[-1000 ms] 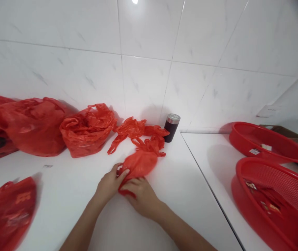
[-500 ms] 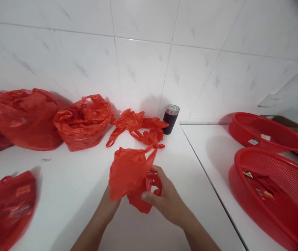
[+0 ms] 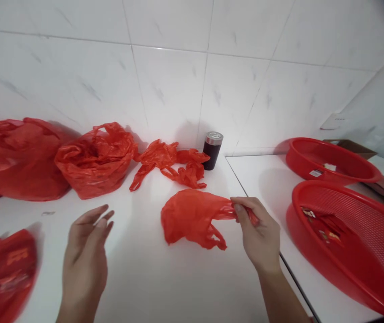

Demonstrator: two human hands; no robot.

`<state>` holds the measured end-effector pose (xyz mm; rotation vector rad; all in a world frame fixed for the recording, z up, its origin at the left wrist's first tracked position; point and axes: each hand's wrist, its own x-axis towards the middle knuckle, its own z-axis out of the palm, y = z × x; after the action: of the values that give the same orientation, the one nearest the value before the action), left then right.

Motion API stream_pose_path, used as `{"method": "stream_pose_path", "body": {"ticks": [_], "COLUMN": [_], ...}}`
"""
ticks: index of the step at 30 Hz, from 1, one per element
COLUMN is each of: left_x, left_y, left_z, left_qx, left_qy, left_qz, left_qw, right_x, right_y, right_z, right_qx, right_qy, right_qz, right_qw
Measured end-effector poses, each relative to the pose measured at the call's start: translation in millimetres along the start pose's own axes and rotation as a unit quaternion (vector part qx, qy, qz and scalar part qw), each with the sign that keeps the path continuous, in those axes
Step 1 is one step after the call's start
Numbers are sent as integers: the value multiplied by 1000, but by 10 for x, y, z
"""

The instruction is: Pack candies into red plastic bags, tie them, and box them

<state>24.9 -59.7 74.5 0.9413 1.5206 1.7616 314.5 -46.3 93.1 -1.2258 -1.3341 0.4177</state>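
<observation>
A small red plastic bag (image 3: 188, 217) stretches out to the left from my right hand (image 3: 257, 233), which pinches it by one handle. Its other handle loop hangs loose near the front. On the left, my left hand (image 3: 87, 255) is raised over the white table with its fingers apart, holding nothing. Behind the held bag lie several crumpled red plastic bags (image 3: 160, 154). Beside them a dark cup with a silver lid (image 3: 212, 150) stands by the wall.
Full-looking red bags (image 3: 20, 159) and an open-topped red bag (image 3: 98, 163) line the wall at left. A printed red bag (image 3: 6, 273) lies front left. At right stand two red baskets, one behind (image 3: 296, 163) and one in front (image 3: 299, 211) with small packets inside.
My left hand has let go of the small red bag and moved left. My right hand has drawn the bag to the right by its handle. The view has shifted slightly right.
</observation>
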Motion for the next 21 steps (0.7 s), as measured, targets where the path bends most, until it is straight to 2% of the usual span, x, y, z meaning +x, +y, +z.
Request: {"method": "stream_pose_path", "body": {"ticks": [1,2,4,6,7,9,11,13,14,16,19,21], "left_x": [-136,-280,-522,-605,-570,-370,-86,150,218,237,80,-25], "left_y": [115,206,279,193,107,-95,-262,-333,-326,-231,18,168], "left_z": [78,178,420,639,710,734,607,402,304,169,150,195], "left_qx": [63,133,255,317,342,388,425,463,478,490,431,380], "left_qy": [-7,-37,-157,-233,-239,-209,-164,-131,-133,-181,-319,-367], "left_qz": [90,174,289,328,332,337,337,309,288,224,112,56], "left_qw": [994,975,909,859,846,832,824,820,819,823,837,847], "right_x": [-41,-89,-191,-275,-299,-299,-238,-144,-96,-13,54,57], "right_y": [-69,-139,-276,-386,-421,-432,-362,-229,-154,-14,118,179], "right_z": [52,115,241,317,319,236,59,-146,-234,-356,-481,-643], "right_qx": [3,9,33,72,88,96,68,24,4,-30,-80,-115], "right_qy": [-7,-22,-70,-123,-141,-144,-95,6,54,101,47,18], "right_qz": [-22,-39,-73,-106,-118,-110,-70,-18,5,43,78,78], "right_qw": [1000,999,994,984,979,979,991,1000,998,994,993,990]}}
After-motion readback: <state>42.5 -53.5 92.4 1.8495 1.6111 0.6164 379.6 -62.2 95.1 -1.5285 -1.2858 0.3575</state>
